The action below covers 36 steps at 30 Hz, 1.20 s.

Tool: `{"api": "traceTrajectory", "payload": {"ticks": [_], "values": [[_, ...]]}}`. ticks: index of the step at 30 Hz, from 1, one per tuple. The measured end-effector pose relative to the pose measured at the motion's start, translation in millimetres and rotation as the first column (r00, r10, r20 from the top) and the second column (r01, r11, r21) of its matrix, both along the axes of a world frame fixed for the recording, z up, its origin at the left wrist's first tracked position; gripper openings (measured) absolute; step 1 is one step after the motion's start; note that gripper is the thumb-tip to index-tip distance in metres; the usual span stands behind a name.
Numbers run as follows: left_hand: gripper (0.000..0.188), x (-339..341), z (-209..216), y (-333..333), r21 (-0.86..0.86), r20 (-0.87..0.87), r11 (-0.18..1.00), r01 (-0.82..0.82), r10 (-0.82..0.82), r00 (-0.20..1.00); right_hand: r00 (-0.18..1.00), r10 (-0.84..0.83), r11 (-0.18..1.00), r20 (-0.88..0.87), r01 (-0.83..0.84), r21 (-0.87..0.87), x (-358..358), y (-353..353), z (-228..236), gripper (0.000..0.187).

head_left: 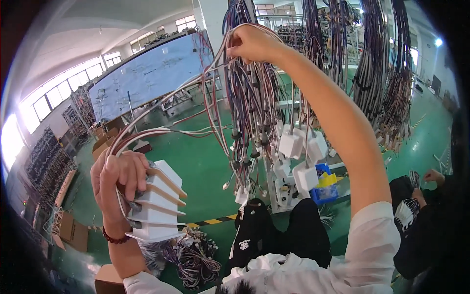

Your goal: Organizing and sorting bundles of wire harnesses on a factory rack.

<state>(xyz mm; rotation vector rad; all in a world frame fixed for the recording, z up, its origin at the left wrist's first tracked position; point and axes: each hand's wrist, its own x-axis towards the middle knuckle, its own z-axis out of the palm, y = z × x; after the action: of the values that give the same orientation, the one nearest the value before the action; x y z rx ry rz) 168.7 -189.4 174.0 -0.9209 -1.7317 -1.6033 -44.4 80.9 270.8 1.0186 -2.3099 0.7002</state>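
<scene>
White sleeves are worn pushed up above both elbows, one [374, 235] on the right arm and one [144, 284] on the left. A dark red beaded bracelet [113, 238] is worn on the left wrist.

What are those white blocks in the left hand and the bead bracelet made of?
The white blocks in the left hand look like smooth moulded plastic: flat, even, matte faces with crisp edges and tan rims. The bracelet is a string of dark red, slightly glossy round beads, maybe wood or stone; it is too small to tell.
</scene>
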Motion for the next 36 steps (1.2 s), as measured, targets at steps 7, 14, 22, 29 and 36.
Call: {"api": "traceTrajectory", "payload": {"ticks": [7, 14, 22, 29, 36], "values": [[0.035, 2.9, 9.1, 5.2, -0.042, -0.031, 0.999, 0.02, -0.022, 0.999, 0.969, -0.195, 0.974, -0.153, 0.21, 0.088, 15.0, 8.8, -7.4, 0.029], [0.036, 2.3, 19.2, 1.6, -0.113, -0.075, 0.993, -0.047, 0.039, 0.996, 0.962, -0.241, 0.951, -0.126, 0.26, 0.168, 27.0, 12.7, 3.3, 0.033], [0.036, 4.1, 18.9, -0.7, -0.125, -0.036, 0.992, 0.002, -0.006, 0.999, 0.953, -0.104, 0.966, 0.284, 0.164, -0.198, 23.8, 7.3, -1.4, 0.017], [0.036, -0.2, 13.8, -2.6, -0.131, -0.045, 0.991, -0.004, -0.002, 0.999, 0.953, 0.177, 0.844, 0.247, -0.018, -0.536, 6.5, 9.5, -32.2, 0.015], [0.036, -2.0, 13.0, -4.1, -0.122, -0.056, 0.992, 0.0, -0.007, 0.998, 0.901, 0.435, 0.554, 0.007, -0.261, -0.791, -7.3, -6.4, -49.8, 0.008]]}}
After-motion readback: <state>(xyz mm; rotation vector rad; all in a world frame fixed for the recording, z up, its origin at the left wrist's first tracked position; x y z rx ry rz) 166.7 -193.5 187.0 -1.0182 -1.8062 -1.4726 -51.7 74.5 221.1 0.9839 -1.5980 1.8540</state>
